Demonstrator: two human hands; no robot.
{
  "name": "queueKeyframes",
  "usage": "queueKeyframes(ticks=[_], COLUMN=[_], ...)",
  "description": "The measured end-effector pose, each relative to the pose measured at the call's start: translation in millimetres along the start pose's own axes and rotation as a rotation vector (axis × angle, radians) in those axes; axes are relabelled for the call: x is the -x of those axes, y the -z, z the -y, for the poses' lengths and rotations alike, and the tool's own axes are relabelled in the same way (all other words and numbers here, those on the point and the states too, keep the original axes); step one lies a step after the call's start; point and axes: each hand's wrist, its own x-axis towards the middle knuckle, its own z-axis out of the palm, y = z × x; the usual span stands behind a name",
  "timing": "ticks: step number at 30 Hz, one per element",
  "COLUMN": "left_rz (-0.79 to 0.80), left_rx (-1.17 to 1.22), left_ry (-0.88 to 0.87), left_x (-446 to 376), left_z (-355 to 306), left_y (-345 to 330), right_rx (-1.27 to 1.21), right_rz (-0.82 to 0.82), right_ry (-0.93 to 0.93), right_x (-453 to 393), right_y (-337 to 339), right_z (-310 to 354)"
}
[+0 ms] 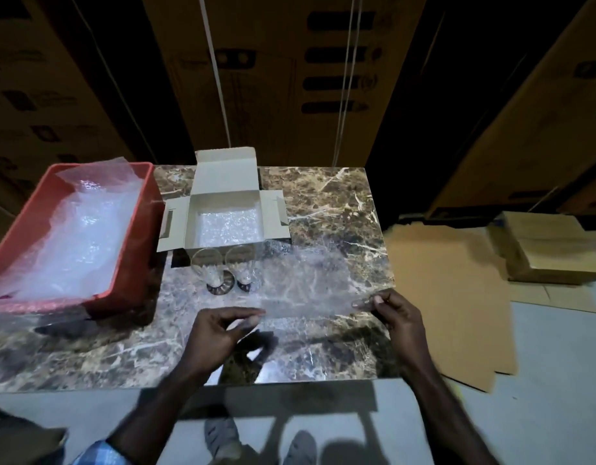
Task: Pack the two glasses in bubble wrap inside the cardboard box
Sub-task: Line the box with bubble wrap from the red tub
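By box (227, 218): 2 glasses (223, 268), 1 sheet (310, 283).

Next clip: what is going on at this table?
A person holds a sheet of bubble wrap over the marble table, left hand and right hand each pinching a near corner. Two glasses stand unwrapped before the open cardboard box, which is lined with bubble wrap. More wrap fills the red tray.
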Motion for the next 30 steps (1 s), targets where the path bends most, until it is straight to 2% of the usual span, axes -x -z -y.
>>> queueKeyframes(ticks=[8, 14, 20, 30], left_rz=[0.063, 0.036, -0.044, -0.246], left_rx=[-0.128, 0.009, 0.018, -0.469], left_ry=[0.146, 0.198, 0.234, 0.106], left_x=[13, 3, -25, -69], left_z=[44, 46, 45, 86], left_y=[-9, -14, -26, -37], right_rx=[0.029, 0.113, 0.271, 0.590], right_rz=[-0.097, -0.071, -0.067, -0.013], right_ry=[-0.184, -0.268, -0.174, -0.100], right_x=[12, 5, -27, -75], right_y=[8, 9, -19, -43], right_z=[-42, -62, -57, -79])
